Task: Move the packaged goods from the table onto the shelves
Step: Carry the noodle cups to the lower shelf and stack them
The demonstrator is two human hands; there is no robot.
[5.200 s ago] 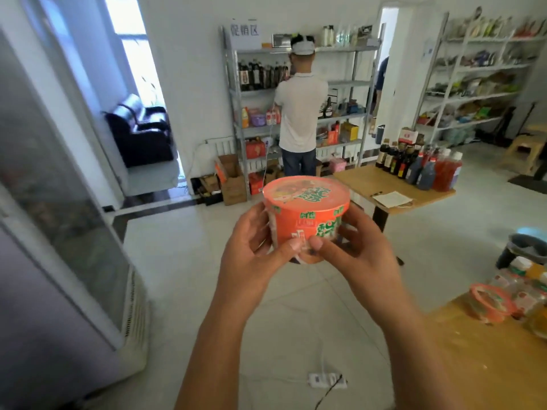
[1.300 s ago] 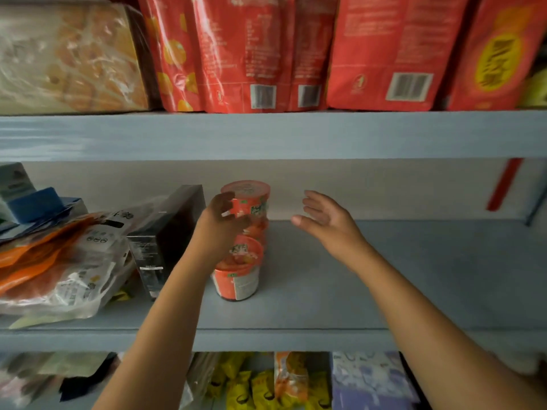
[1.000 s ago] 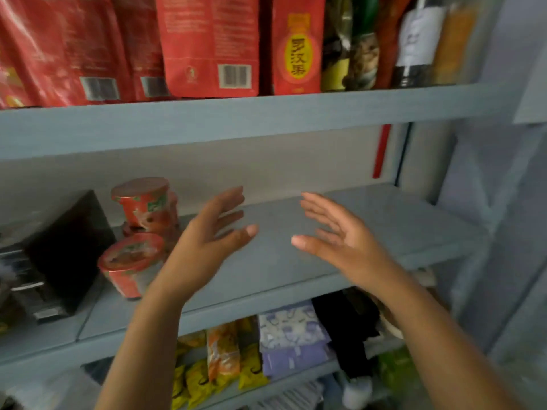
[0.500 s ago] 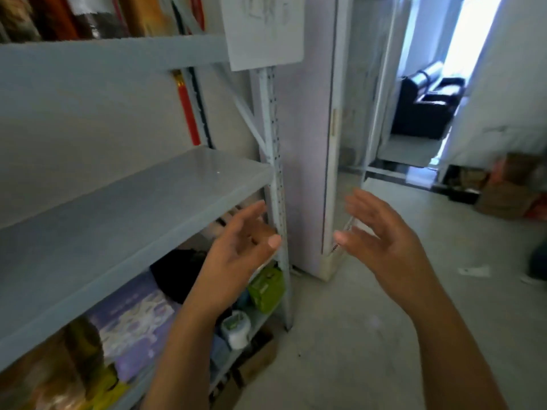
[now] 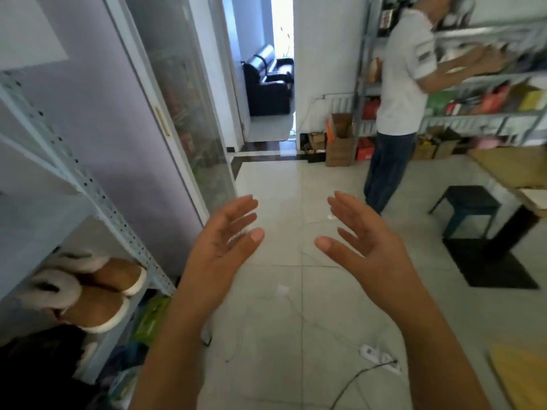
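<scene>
The left grip (image 5: 225,244) and right grip (image 5: 364,247) hang released and empty above the floor (image 5: 296,184), with no packaged goods in view; the surface (image 5: 521,377) corner at lower right, nearer the right grip, probably carries them.

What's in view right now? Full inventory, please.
rack: one, pale grey, left edge
slippers: two seen, brown with white lining, low on the rack
sofa: one, black, through the doorway
person: one, white shirt, at the far shelves
boxes: several, brown cardboard, floor by the far shelves
table: one, wooden, right
stool: one, black, beside the table
power strip: one, white, floor lower right
left hand: open, empty
right hand: open, empty
</scene>
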